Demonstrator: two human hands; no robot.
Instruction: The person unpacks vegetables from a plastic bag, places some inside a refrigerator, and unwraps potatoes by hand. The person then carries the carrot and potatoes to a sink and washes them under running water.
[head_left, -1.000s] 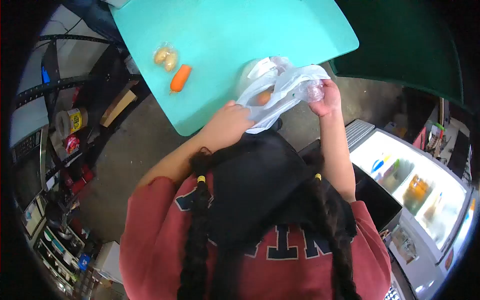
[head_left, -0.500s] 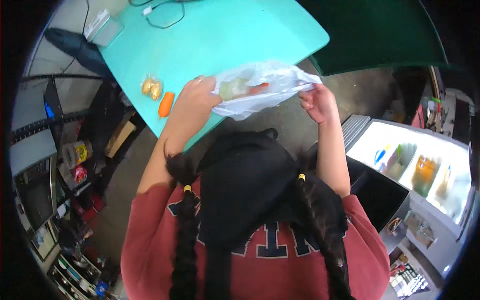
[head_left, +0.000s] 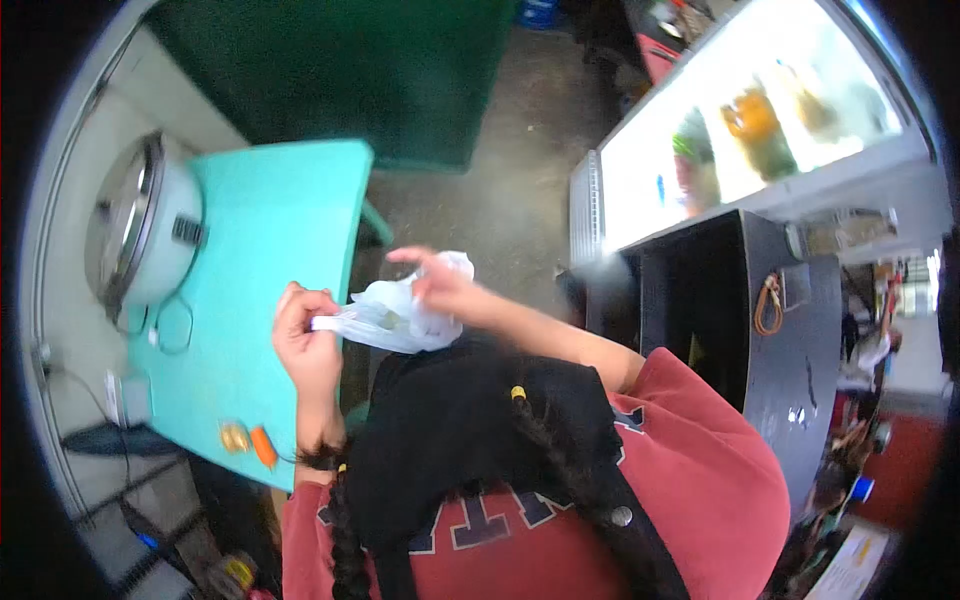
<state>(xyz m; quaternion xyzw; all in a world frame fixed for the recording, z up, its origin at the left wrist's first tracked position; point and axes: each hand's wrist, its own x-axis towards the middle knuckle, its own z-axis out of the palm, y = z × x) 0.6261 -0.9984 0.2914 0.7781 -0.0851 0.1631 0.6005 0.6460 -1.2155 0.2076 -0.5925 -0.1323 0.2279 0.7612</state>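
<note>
A turquoise counter (head_left: 255, 255) runs along a pale wall (head_left: 155, 85), its rounded corner jutting out over a bare grey floor (head_left: 500, 130). Close to the wall sits a white rice cooker (head_left: 160, 230) with a shiny lid, and near it a thin cord (head_left: 178, 345) loops across the surface. A clear container (head_left: 132, 400) stands on the wall side, farther along. At the near end lie 1 orange carrot (head_left: 264, 447) and, just beside it, a few potatoes (head_left: 235, 437) in clear wrap.

The white plastic bag (head_left: 385, 325) hangs between the 2 hands, off the counter's edge. The left hand (head_left: 308, 325) is closed on one end of it; the right hand (head_left: 440, 290) is at the other end, index finger stretched out and the rest bent, too blurred to tell whether it grips.

Beyond the counter rises a dark green panel (head_left: 340, 80). To the right, a brightly lit refrigerator (head_left: 640, 175) shows bagged food (head_left: 750, 115), and in front of it stands a black open-fronted cabinet (head_left: 690, 245).
</note>
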